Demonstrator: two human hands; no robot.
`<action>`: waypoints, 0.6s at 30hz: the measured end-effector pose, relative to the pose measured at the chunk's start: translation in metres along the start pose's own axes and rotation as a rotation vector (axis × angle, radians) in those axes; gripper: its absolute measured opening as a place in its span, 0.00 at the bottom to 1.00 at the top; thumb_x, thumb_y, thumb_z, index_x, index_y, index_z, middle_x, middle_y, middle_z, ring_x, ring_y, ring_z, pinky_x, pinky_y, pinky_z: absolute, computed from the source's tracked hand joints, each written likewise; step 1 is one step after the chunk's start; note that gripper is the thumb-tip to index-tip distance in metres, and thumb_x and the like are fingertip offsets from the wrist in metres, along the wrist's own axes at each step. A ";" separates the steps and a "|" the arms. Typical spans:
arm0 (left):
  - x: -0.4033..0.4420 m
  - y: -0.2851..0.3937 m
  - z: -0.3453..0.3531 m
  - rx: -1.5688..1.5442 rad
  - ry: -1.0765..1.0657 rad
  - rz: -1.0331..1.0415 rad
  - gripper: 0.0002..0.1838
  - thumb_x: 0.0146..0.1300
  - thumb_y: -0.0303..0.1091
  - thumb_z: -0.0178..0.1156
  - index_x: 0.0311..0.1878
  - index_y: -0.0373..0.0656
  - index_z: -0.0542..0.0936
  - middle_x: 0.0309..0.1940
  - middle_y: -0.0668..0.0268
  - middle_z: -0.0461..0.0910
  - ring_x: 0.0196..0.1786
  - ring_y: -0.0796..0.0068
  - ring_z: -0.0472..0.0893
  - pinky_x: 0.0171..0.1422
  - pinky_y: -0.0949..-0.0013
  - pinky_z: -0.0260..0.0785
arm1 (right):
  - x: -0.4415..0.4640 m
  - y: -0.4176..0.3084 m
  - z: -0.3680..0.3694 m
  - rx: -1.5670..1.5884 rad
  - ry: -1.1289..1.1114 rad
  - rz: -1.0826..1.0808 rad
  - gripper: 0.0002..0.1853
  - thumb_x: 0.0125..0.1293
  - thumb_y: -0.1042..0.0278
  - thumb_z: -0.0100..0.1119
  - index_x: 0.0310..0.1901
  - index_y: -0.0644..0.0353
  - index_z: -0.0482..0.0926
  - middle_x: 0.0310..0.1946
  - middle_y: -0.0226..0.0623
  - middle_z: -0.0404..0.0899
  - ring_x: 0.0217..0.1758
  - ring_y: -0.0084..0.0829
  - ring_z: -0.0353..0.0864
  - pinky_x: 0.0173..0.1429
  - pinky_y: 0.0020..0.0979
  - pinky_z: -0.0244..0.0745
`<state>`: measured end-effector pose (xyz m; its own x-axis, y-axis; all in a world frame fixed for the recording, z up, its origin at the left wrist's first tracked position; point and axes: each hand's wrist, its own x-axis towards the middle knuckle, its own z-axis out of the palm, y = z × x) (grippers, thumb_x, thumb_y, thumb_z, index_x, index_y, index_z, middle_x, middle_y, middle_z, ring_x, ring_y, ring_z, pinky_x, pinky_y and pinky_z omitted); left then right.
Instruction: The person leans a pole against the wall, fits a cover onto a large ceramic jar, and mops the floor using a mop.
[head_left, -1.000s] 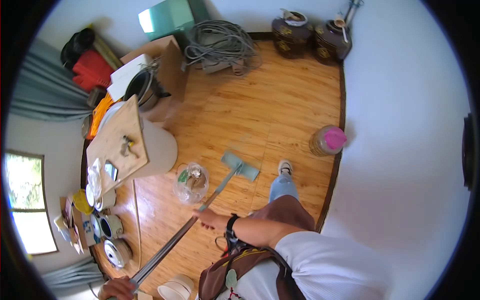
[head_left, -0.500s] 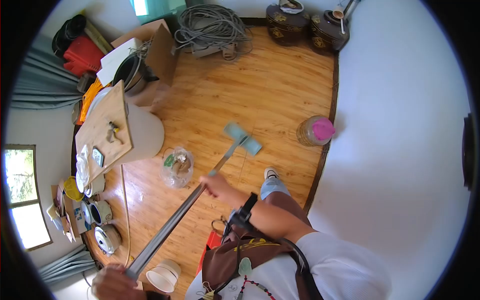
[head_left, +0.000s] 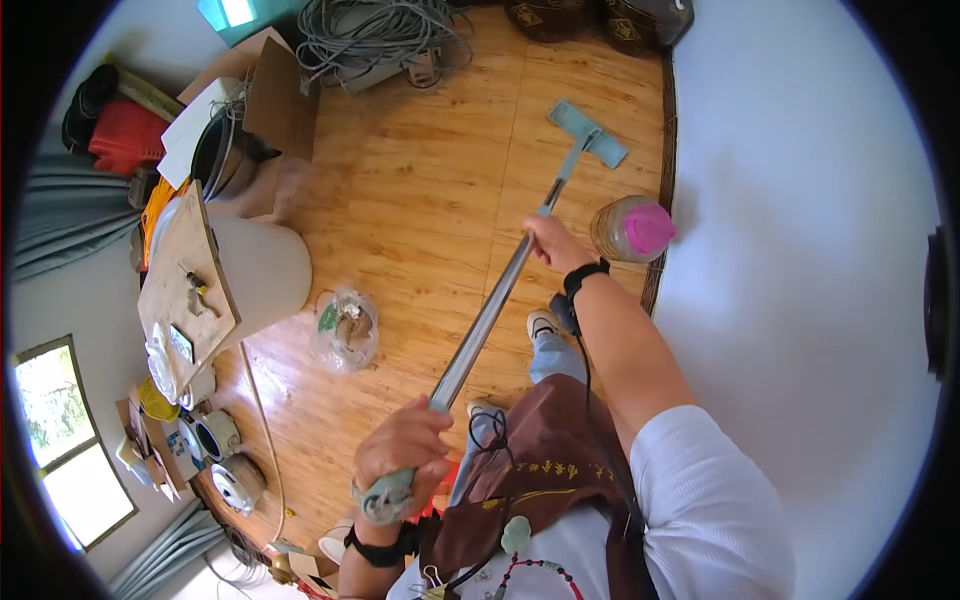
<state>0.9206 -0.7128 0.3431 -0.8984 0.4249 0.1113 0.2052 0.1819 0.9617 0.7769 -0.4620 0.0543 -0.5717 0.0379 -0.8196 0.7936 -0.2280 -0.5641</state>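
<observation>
A flat mop with a pale blue-green head (head_left: 588,134) lies on the wooden floor, close to the right-hand wall. Its grey metal pole (head_left: 485,325) slants back toward my body. My right hand (head_left: 558,245) is wrapped round the pole's lower part, left of a jar with a pink lid (head_left: 648,229). Near my waist my left hand (head_left: 403,455) grips the pole's top end, and the end cap (head_left: 388,497) pokes out below it. Both hands are closed on the mop.
A clear plastic bag with things inside (head_left: 347,330) sits on the floor, left of the pole. Farther left stands a white barrel (head_left: 268,265) under a wooden board (head_left: 180,290). Coiled cable (head_left: 375,40) and dark jars (head_left: 630,22) are at the back. A hose (head_left: 262,430) runs along the floor.
The mop head has slid forward and right toward the wall. My right hand has reached forward with the pole, and my left hand has come up and right, nearer my body.
</observation>
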 end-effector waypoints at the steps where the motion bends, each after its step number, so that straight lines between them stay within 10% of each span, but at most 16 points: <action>1: -0.015 0.005 -0.008 0.018 0.037 -0.030 0.08 0.51 0.28 0.64 0.27 0.43 0.72 0.25 0.64 0.77 0.41 0.60 0.80 0.57 0.52 0.65 | -0.012 0.014 0.014 0.027 -0.014 -0.049 0.13 0.50 0.60 0.53 0.15 0.58 0.69 0.10 0.35 0.66 0.07 0.23 0.59 0.10 0.27 0.48; 10: -0.177 0.102 -0.121 0.157 0.129 -0.053 0.14 0.53 0.38 0.62 0.22 0.43 0.69 0.17 0.68 0.72 0.30 0.70 0.76 0.49 0.61 0.68 | -0.163 0.159 0.174 0.032 -0.224 0.076 0.16 0.49 0.53 0.53 0.17 0.57 0.71 0.09 0.31 0.64 0.07 0.21 0.56 0.10 0.26 0.46; 18: -0.290 0.180 -0.190 0.046 0.362 0.097 0.09 0.49 0.28 0.58 0.21 0.38 0.68 0.15 0.58 0.70 0.23 0.60 0.73 0.40 0.53 0.66 | -0.281 0.260 0.308 -0.246 -0.651 0.227 0.23 0.56 0.40 0.49 0.38 0.54 0.71 0.19 0.32 0.68 0.13 0.20 0.62 0.14 0.23 0.51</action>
<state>1.1441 -0.9719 0.5314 -0.9513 0.1022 0.2909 0.3060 0.1989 0.9310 1.0795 -0.8320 0.1689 -0.3350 -0.5879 -0.7363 0.8873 0.0660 -0.4564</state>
